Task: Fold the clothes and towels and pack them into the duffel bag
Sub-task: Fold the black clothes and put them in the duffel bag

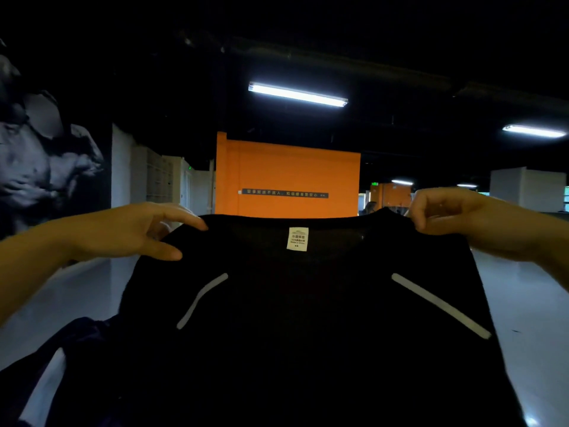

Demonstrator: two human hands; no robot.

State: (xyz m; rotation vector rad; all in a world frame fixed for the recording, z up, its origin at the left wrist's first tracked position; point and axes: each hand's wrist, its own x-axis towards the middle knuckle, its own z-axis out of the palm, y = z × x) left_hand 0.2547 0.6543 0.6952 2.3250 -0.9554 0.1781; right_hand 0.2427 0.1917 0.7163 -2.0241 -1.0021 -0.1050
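A black shirt [308, 334] is held up in the air in front of the camera, spread wide by its shoulders, with a white label [297, 238] shown below the collar and 2 white stripes [201, 300] slanting down from the neck toward either side. Its left shoulder is pinched by the left hand [129, 232] between thumb and forefinger, and its right shoulder is gripped by the curled fingers of the right hand [455, 214]. An orange wall [286, 174] and 2 lit ceiling lamps [298, 94] are seen behind, above a pale floor [529, 297].
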